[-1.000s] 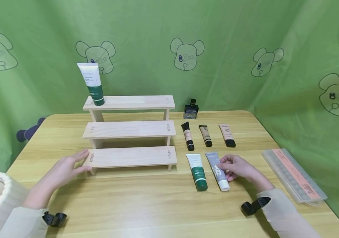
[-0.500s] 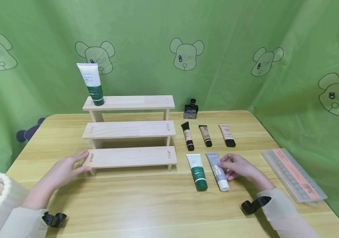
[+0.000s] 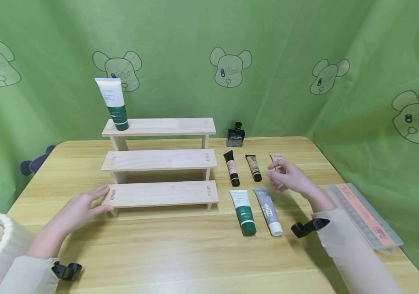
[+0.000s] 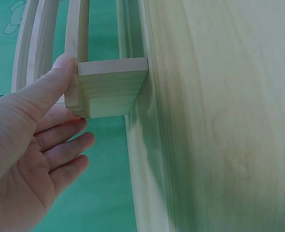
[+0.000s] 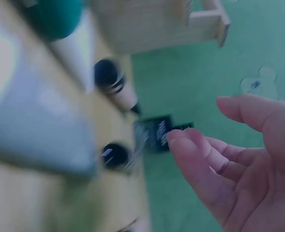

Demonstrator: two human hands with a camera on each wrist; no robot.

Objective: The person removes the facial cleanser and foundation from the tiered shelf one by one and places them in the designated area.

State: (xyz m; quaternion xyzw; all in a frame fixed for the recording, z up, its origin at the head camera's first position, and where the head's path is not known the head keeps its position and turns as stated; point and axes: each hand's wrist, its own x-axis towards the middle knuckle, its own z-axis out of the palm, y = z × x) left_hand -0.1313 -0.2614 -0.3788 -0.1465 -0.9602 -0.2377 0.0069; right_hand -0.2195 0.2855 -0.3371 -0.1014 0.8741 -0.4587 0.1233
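Observation:
My left hand (image 3: 80,209) holds the left end of the lowest step of a three-step wooden display stand (image 3: 161,193). In the left wrist view its thumb lies on the step's edge and the index finger is partly hidden behind it. My right hand (image 3: 289,178), holding nothing, hovers with parted fingers over a pink BB cream tube (image 3: 276,157), hiding most of it. Below it lies a grey-blue tube (image 3: 268,210) with a white cap, beside a white-and-green tube (image 3: 244,212). A similar white-and-green tube (image 3: 114,102) stands cap-down on the top step's left end.
Two small tubes, one pink and black (image 3: 232,168) and one tan (image 3: 254,168), lie right of the stand. A dark perfume bottle (image 3: 235,137) stands behind them. A clear plastic case (image 3: 363,216) lies at the right edge, and a white lamp-like object (image 3: 5,245) at left.
My right hand has left the grey-blue tube, which stays on the table, and moved away from me to the pink tube. The left hand has not moved.

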